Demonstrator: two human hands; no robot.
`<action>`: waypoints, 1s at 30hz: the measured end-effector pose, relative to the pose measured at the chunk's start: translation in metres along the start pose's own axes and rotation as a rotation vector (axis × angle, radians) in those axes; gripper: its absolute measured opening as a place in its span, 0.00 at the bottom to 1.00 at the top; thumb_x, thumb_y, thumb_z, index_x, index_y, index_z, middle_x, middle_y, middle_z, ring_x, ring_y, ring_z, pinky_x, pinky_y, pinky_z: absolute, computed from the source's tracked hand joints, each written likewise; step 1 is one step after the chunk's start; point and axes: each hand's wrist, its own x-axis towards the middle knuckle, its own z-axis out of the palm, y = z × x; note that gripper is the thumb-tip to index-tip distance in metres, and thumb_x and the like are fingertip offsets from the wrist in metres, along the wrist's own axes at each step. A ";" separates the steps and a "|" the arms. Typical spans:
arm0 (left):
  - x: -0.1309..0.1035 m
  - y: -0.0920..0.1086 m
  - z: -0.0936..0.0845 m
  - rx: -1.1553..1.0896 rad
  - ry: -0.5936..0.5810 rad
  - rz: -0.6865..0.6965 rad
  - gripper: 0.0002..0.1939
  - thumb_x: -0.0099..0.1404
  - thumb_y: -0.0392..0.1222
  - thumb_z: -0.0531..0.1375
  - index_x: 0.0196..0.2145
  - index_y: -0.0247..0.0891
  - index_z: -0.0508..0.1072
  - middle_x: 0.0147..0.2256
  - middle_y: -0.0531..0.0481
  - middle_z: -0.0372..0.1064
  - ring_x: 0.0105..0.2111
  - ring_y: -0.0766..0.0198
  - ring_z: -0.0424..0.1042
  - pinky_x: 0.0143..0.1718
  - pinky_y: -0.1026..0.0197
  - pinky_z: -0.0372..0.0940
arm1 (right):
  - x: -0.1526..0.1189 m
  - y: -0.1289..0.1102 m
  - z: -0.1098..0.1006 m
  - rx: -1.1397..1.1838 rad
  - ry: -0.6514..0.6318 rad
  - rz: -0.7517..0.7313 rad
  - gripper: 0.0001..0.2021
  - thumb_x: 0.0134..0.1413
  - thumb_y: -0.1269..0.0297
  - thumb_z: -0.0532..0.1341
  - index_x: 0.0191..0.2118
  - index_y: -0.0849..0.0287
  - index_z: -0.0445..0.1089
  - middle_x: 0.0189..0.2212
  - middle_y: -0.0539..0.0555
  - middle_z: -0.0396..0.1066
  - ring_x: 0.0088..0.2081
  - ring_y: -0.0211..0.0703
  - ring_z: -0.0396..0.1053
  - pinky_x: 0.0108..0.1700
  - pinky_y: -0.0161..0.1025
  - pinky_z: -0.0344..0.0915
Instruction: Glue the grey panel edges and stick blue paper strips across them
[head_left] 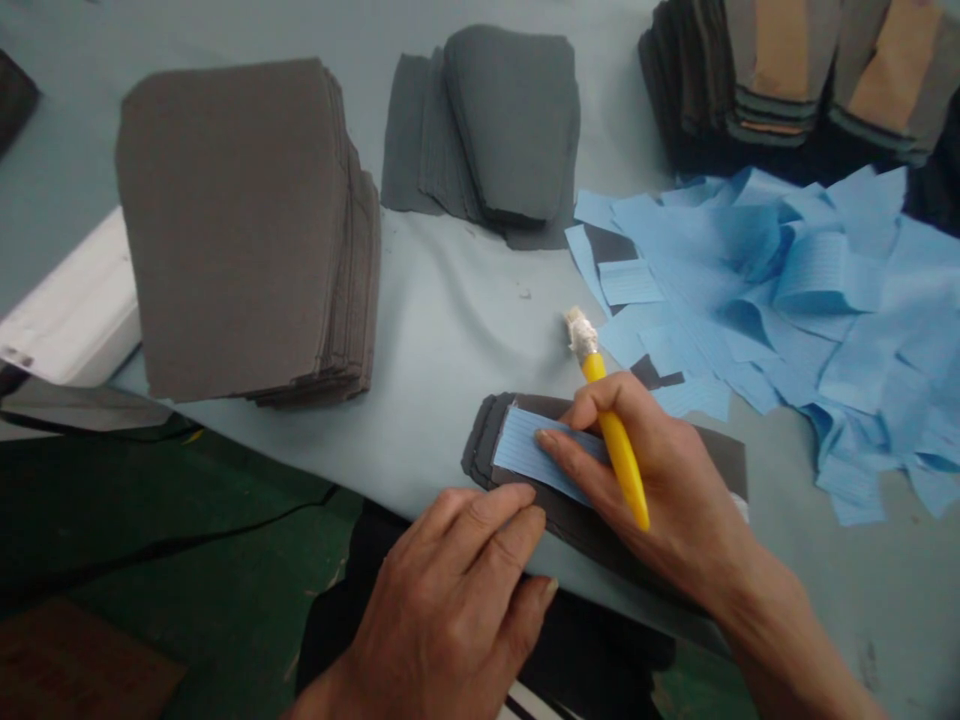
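Observation:
A yellow-handled brush [621, 455] is held in my right hand [664, 480], its whitish bristle end pointing up and away. The thumb of that hand presses on a light blue ribbed strip [525, 447], which lies on a stack of dark fabric pieces [720, 455] at the table's front edge. My left hand [465, 590] has its fingers close together, fingertips touching the near edge of the stack; whether anything is between them and the thumb is hidden.
On the table [450, 300] stand a tall brown-grey fabric stack [232, 230] and a grey stack [514, 120]. Blue strips [825, 290] lie heaped at the right, before dark bundles with tan patches [780, 50]. A white object [82, 300] is at the left edge.

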 end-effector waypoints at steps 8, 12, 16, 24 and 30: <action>0.001 -0.003 -0.003 -0.038 -0.034 0.002 0.12 0.75 0.36 0.58 0.54 0.34 0.75 0.51 0.43 0.80 0.48 0.55 0.79 0.52 0.53 0.77 | 0.001 0.000 0.002 -0.025 -0.014 -0.003 0.07 0.68 0.63 0.62 0.40 0.52 0.60 0.22 0.40 0.57 0.20 0.34 0.53 0.24 0.34 0.53; 0.001 -0.004 -0.005 -0.053 -0.026 0.006 0.12 0.75 0.36 0.58 0.54 0.34 0.75 0.51 0.42 0.80 0.47 0.56 0.79 0.51 0.54 0.78 | 0.002 -0.001 0.003 -0.037 0.003 -0.006 0.08 0.67 0.63 0.62 0.40 0.52 0.61 0.23 0.40 0.57 0.20 0.34 0.53 0.24 0.34 0.52; 0.001 -0.004 -0.005 -0.058 -0.022 0.009 0.13 0.75 0.36 0.59 0.54 0.34 0.75 0.51 0.42 0.80 0.48 0.56 0.80 0.51 0.53 0.78 | 0.001 -0.001 0.003 -0.046 0.003 0.007 0.07 0.68 0.62 0.61 0.39 0.51 0.60 0.22 0.40 0.56 0.19 0.35 0.52 0.24 0.35 0.51; 0.005 -0.002 -0.009 -0.104 -0.011 0.023 0.11 0.75 0.34 0.58 0.53 0.36 0.74 0.48 0.43 0.81 0.45 0.59 0.80 0.50 0.56 0.77 | 0.001 0.000 0.003 -0.061 0.002 0.000 0.07 0.68 0.63 0.62 0.40 0.51 0.60 0.24 0.41 0.58 0.20 0.35 0.54 0.25 0.34 0.53; 0.020 -0.008 -0.014 -0.016 0.085 0.040 0.11 0.74 0.30 0.59 0.52 0.35 0.75 0.48 0.44 0.81 0.46 0.61 0.79 0.51 0.57 0.74 | 0.003 0.000 0.004 -0.056 0.006 0.006 0.07 0.67 0.64 0.62 0.40 0.51 0.60 0.23 0.41 0.58 0.21 0.36 0.55 0.25 0.34 0.53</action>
